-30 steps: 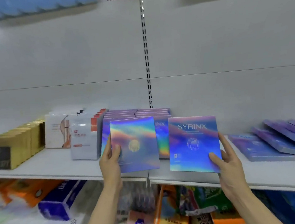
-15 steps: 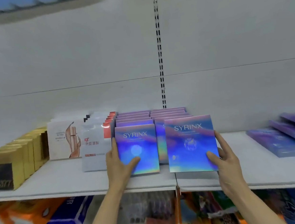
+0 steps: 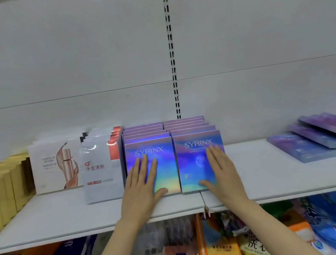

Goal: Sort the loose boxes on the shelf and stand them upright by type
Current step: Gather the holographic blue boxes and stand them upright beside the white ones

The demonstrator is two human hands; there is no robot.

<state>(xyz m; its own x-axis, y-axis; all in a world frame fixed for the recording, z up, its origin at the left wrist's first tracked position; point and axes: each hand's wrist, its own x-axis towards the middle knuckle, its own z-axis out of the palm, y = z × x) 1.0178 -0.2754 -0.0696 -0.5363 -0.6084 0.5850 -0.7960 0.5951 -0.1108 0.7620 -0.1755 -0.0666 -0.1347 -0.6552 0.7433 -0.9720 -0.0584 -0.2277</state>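
Two rows of holographic blue-purple SYRINX boxes stand upright in the middle of the white shelf (image 3: 69, 211). My left hand (image 3: 142, 185) lies flat, fingers spread, against the front box of the left row (image 3: 161, 154). My right hand (image 3: 220, 173) presses flat on the front box of the right row (image 3: 191, 159). Neither hand grips anything. At the right, several more purple boxes (image 3: 312, 136) lie flat and overlapping on the shelf.
Left of the SYRINX rows stand white mask packs (image 3: 100, 169), a white box with a swirl picture (image 3: 55, 166) and gold boxes (image 3: 5, 190). A slotted upright (image 3: 171, 52) runs up the back wall. Packaged goods (image 3: 222, 241) fill the lower shelf.
Both hands carried a SYRINX box each to the front of the two rows, set them upright, let go and now press flat against them. The view moved closer.
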